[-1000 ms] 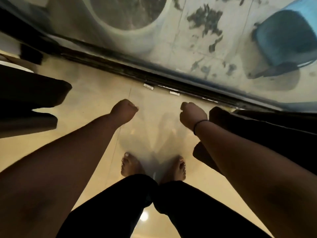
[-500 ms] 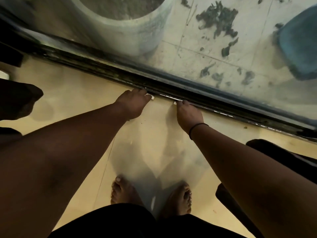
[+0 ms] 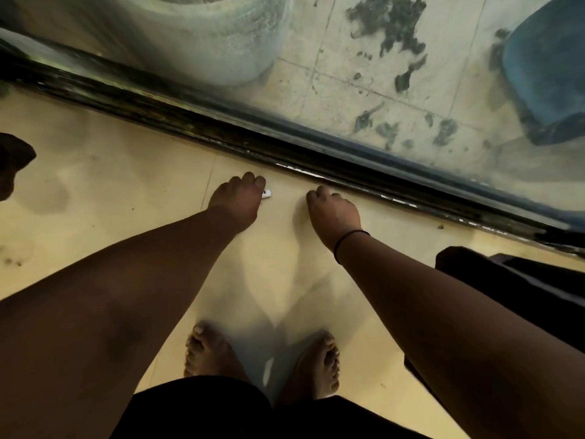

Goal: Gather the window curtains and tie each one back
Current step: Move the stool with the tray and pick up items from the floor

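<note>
Curtains: dark cloth [image 3: 14,166] hangs far to the left of the fingers, and a second dark cloth [image 3: 512,289] sits behind and to the right of them. Both are probably the curtains, well apart from either hand and not tied.
Pale veil [image 3: 278,296]: a faint grey shape runs from between the fingers back towards the feet. I cannot tell whether it is sheer cloth or shadow.
Left hand [image 3: 237,201]: fingers [image 3: 250,180] are curled under, knuckles up. What they hold, if anything, is hidden.
Right hand [image 3: 332,213]: curled the same way, contents hidden, with a black band [image 3: 348,240] at the wrist.
White piece [image 3: 267,193]: lies just beside the left fingertips.
Door track [image 3: 221,134]: runs just beyond the fingers, with glass, a pale pot [image 3: 205,49] and a blue tub [image 3: 550,74] past it.
Risk: if the fingers do hold thin cloth, a loose grip would probably let it slide free. A hard tug towards the track could snag it there.
</note>
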